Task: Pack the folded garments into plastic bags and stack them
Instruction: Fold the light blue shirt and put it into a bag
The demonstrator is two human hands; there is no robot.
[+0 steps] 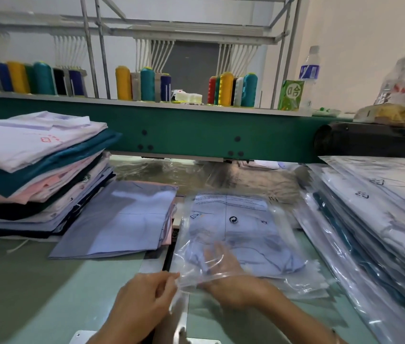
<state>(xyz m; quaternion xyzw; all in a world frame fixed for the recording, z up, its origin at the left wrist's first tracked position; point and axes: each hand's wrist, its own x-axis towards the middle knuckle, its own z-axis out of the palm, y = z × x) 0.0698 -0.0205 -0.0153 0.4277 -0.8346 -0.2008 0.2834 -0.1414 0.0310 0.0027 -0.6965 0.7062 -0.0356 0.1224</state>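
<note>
While left hand [147, 297] pinches the bag [236, 209] mouth, right hand [223, 271] lies flat inside

Coloured thread cones [226, 89] are seen lined up on a shelf [72, 97] well beyond the grip, above a green machine beam [196, 135]. Beyond and to its right, a green drink carton [290, 95], a water bottle [310, 70] and a bagged yellow snack [386, 116] are set near a black motor housing [370, 142].

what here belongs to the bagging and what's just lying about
Job: clear plastic bag, light blue garment inside it, left hand pinching its mouth, right hand inside, folded garment pile, bagged garment pile.
Lying about: coloured thread cones, green drink carton, clear water bottle.
</note>
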